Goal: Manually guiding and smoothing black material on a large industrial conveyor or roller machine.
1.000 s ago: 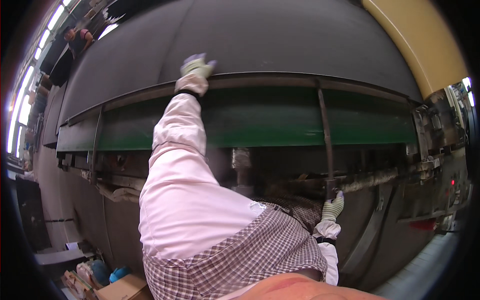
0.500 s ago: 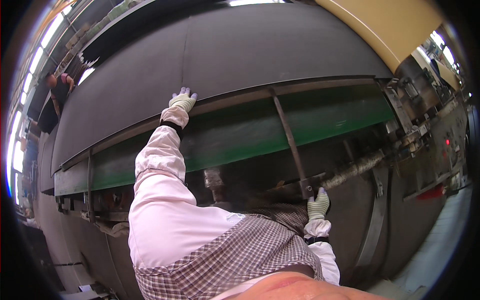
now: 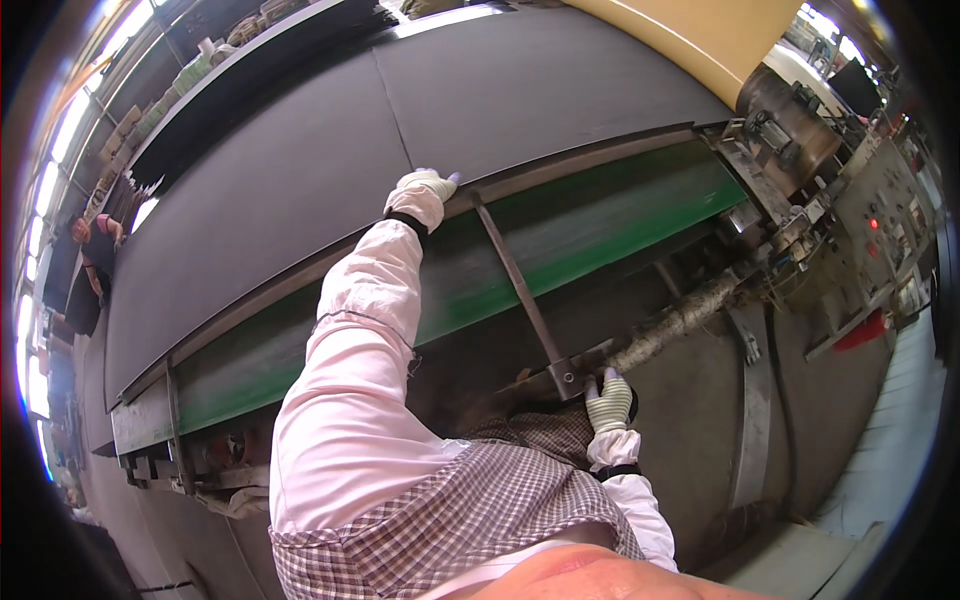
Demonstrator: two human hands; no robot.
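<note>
A broad dark grey sheet (image 3: 260,180) lies across the machine bed, with a thin seam line (image 3: 393,105) running across it. My left hand (image 3: 422,187), in a pale striped glove with bare-looking fingertips, rests on the sheet's near edge where the seam ends. Its thumb stands apart from the fingers, which are foreshortened. Lower right, my right hand (image 3: 608,403), gloved alike, is at the bracket end of a slanting metal bar (image 3: 520,285). Its fingers bend around something there, and a dark rounded part shows beside it; the hand hides most of it.
Below the sheet's edge runs a green panel (image 3: 600,240). A large tan roll or sheet (image 3: 690,40) rises at the far right. Beside it stand machine parts and a control panel (image 3: 870,215) with a red light. A wrapped pipe (image 3: 680,325) lies near my right hand. Another person (image 3: 95,245) stands far left.
The seam and my left hand have shifted right together, and the left fingers no longer lie stretched on the sheet. My view has turned; my right hand stays at the bracket.
</note>
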